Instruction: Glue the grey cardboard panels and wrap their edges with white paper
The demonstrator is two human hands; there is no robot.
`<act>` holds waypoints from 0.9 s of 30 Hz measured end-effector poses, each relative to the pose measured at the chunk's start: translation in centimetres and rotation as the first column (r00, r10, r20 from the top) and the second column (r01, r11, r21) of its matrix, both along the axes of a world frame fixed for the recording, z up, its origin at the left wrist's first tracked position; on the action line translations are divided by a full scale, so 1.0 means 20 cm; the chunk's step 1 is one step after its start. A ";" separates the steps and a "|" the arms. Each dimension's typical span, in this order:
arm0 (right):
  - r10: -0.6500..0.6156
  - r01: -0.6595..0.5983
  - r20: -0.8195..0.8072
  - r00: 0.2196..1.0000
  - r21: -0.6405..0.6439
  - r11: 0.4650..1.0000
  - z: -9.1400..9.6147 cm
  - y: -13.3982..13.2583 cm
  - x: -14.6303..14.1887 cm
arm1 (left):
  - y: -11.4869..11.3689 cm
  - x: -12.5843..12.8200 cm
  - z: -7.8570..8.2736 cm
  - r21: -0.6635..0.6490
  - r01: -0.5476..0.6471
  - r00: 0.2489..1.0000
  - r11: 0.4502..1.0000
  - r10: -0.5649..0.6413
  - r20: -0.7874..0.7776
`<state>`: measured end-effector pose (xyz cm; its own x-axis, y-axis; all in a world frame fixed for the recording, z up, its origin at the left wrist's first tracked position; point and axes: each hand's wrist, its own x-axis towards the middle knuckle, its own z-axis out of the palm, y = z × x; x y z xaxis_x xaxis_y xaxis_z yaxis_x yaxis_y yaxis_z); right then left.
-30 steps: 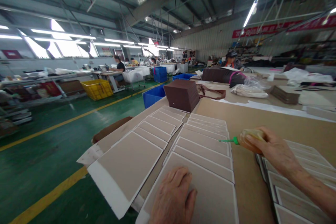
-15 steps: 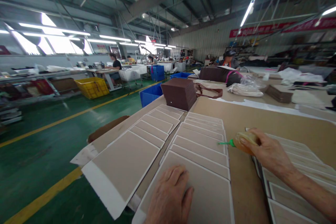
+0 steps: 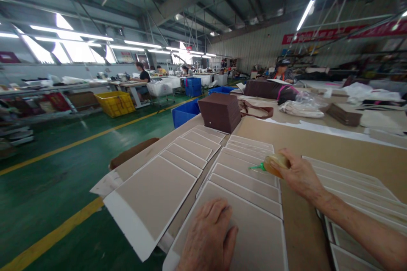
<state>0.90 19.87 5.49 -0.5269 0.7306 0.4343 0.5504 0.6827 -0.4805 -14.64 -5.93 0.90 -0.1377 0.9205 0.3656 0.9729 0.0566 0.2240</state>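
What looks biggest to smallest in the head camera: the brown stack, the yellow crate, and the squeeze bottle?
The brown stack, the yellow crate, then the squeeze bottle in the right hand. Far away, the crate may really be bigger.

Fluorescent tubes (image 3: pixel 305 14) light everything brightly (windows (image 3: pixel 72 53) glare), with bowed edges.

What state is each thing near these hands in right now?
left hand, resting open on the board
right hand, gripping the squeeze bottle
squeeze bottle, tilted, green nozzle pointing left, amber contents
board, lying flat, white-edged
brown board stack, squarely piled
blue crate, open-topped
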 end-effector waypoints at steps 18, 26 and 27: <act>0.096 -0.099 0.039 0.995 0.078 0.992 0.02 -0.02 -0.55 | 0.00 -0.02 -0.02 0.009 0.014 1.000 1.000 -0.014 -0.003; 0.067 -0.069 0.050 0.997 0.041 0.997 0.01 0.04 -0.38 | 0.01 -0.02 -0.03 -0.030 0.012 1.000 0.999 -0.012 -0.002; 0.064 -0.066 0.050 0.997 0.029 0.997 0.01 0.04 -0.35 | 0.01 -0.02 -0.03 -0.037 0.011 1.000 0.999 -0.011 0.001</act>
<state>-6.00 20.67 5.70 -0.5940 0.6806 0.4289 0.5265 0.7320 -0.4323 -14.97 -5.70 0.37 -0.1279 0.9350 0.3308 0.9733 0.0542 0.2231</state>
